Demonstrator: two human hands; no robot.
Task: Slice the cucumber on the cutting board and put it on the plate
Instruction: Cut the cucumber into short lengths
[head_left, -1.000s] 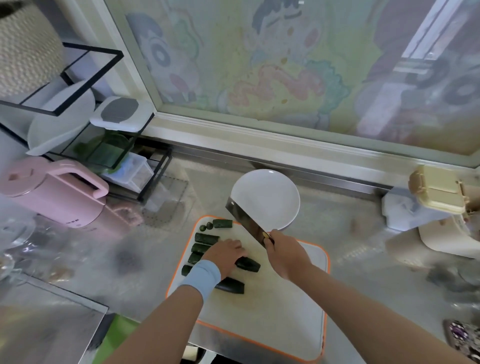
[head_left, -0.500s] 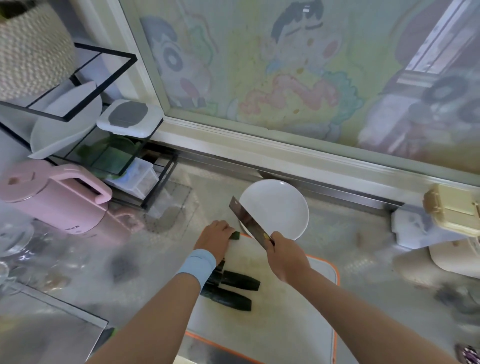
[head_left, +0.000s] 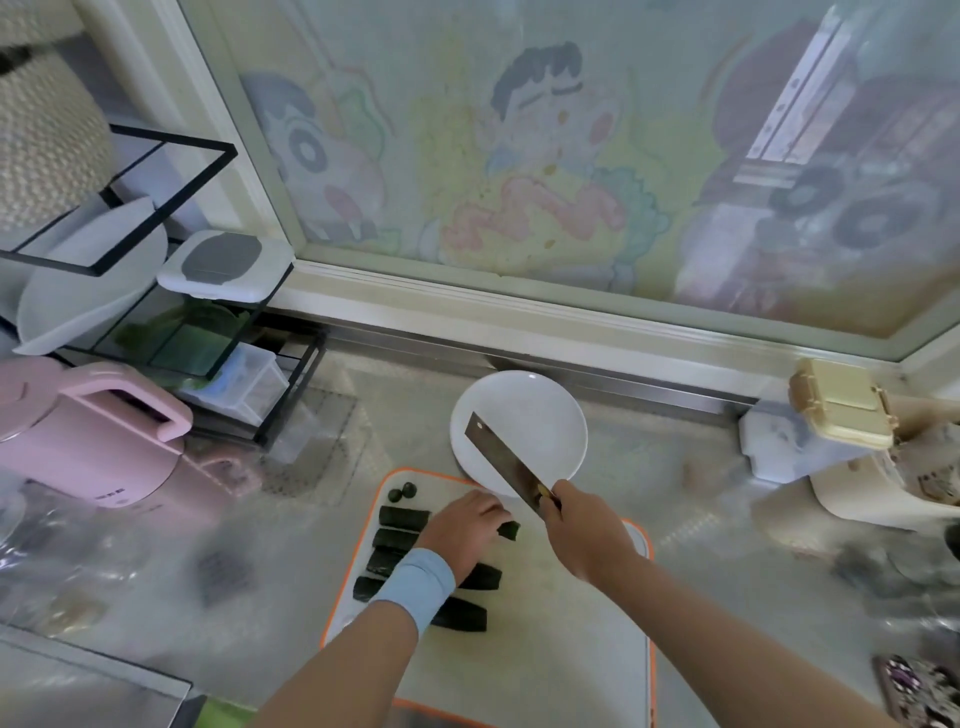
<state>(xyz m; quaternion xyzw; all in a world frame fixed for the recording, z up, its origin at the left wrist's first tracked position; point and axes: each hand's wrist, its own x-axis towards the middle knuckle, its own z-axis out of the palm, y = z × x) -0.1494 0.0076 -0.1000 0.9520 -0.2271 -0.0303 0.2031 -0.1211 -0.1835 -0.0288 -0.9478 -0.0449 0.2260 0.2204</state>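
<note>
Left hand (head_left: 464, 531) gripping cucumber piece (head_left: 509, 530) on cutting board (head_left: 550, 654); right hand (head_left: 587, 538) clenching cleaver (head_left: 505, 462), blade hanging over board's far edge.

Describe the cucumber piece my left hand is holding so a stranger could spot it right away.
Find the white cutting board with the orange rim. On it, the left hand holds one cucumber piece, whose green tip pokes out from the fingertips. Unlike the other pieces, it is nearest the knife.

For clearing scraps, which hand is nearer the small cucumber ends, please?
Left: the left hand, holding a cucumber piece, is right of the cucumber ends; the right hand grips the knife farther right.
</note>
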